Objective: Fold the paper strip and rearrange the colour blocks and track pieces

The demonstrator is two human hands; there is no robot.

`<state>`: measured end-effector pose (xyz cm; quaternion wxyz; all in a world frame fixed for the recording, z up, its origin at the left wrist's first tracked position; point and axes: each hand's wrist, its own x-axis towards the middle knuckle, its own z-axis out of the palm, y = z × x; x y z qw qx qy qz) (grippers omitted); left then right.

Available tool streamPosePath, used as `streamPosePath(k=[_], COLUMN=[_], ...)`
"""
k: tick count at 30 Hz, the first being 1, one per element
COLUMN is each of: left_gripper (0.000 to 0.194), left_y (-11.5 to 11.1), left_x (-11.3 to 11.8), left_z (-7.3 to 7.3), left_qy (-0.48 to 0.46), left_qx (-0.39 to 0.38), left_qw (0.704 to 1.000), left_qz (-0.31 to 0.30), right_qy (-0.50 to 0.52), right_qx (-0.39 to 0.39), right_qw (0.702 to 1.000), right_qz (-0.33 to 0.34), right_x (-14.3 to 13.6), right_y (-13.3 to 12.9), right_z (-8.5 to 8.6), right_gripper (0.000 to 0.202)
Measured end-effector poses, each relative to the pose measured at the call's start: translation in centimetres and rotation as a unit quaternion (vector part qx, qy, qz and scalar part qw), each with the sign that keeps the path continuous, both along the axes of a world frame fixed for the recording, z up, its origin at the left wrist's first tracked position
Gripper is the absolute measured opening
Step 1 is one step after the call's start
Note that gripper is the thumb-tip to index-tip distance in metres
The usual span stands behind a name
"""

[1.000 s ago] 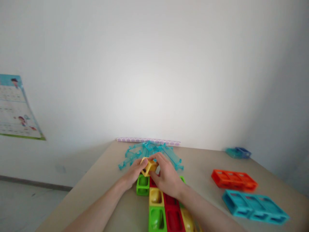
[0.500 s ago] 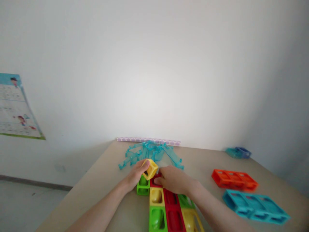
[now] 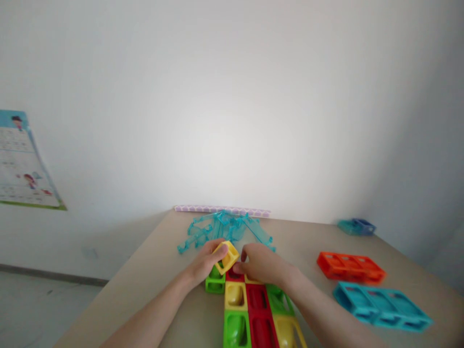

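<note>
A yellow block is tilted in the grip of my left hand, its thumb pressed on the near side. Below it stands a green block at the corner of a joined group of red, yellow and green blocks. My right hand is over the far end of that group, beside the yellow block. Its thumb and bent fingers are close together above a red block; what they hold, if anything, is too small to make out.
Clear blue plastic pieces are piled beyond my hands, before a purple patterned strip by the wall. To the right lie an orange block row and a teal block row. Small blue pieces sit at the back right.
My right hand has risen slightly and shifted right off the red block, uncovering part of a yellow block. The yellow block in my left hand has moved slightly right and down.
</note>
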<state>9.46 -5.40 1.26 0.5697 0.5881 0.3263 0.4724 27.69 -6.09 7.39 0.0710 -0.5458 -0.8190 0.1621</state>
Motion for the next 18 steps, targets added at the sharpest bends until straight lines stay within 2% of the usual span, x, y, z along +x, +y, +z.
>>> streamPosePath(k=[4, 9, 13, 16, 18], left_gripper=[0.05, 0.049, 0.047, 0.046, 0.046], left_y=[0.0, 0.0, -0.1, 0.0, 0.0], left_x=[-0.6, -1.2, -0.9, -0.7, -0.7], left_z=[0.5, 1.1, 1.1, 0.8, 0.7], left_qy=[0.013, 0.007, 0.014, 0.014, 0.012], left_qx=[0.0, 0.014, 0.023, 0.024, 0.021], left_qw=[1.0, 0.998, 0.998, 0.998, 0.998], left_qz=[0.012, 0.054, 0.058, 0.055, 0.055], right_qy=[-0.012, -0.026, -0.015, -0.015, -0.011], right_qx=[-0.026, -0.012, 0.023, -0.014, -0.031], right_qw=[1.0, 1.0, 1.0, 0.998, 0.996], right_qz=[-0.002, -0.009, 0.015, 0.063, 0.081], right_x=[1.1, 2.0, 0.9, -0.3, -0.7], right_y=[0.6, 0.7, -0.7, -1.8, -2.3], right_z=[0.3, 0.6, 0.5, 0.4, 0.2], right_gripper=[0.027, 0.022, 0.025, 0.037, 0.034])
